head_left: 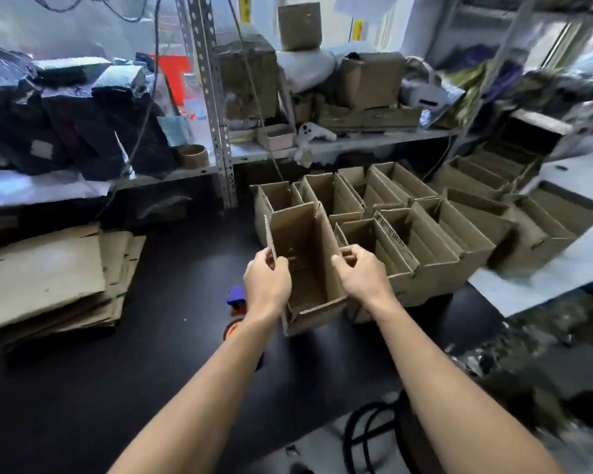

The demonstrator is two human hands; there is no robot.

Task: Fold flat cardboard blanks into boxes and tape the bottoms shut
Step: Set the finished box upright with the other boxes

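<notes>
- Two hands on one open-topped brown corrugated cardboard box (305, 265), held upright with the mouth facing up at you, above the dark floor (151, 354).
- Your left hand (266, 282) pinches the left wall near the rim, thumb outside, fingers curled over the edge.
- Your right hand (360, 271) grips the right wall the same way, fingers hooked over the top edge.
- The box's long axis runs away from you, near end low, far end toward the shelving.
- The bottom looks closed from inside; tape isn't visible from here, so I can't tell if it's sealed.
- Key relation: the cluster of finished open brown cardboard boxes (408, 234) sits to the right of and beyond the held box, touching or just beside its right wall. Your right hand is nearer to it.
- Judgement: the next move is probably setting this box into the row, so it would go forward or right with the long axis kept parallel to its neighbours.
- A stack of flat brown cardboard blanks (48, 278) lies well apart on the left, nearer your left hand for the next pick.
- A blue-and-orange object (237, 299), possibly a tape dispenser, lies on the floor just behind your left wrist, partly hidden.
- The grey perforated metal shelf unit (216, 97) behind is cluttered and blurred.
</notes>
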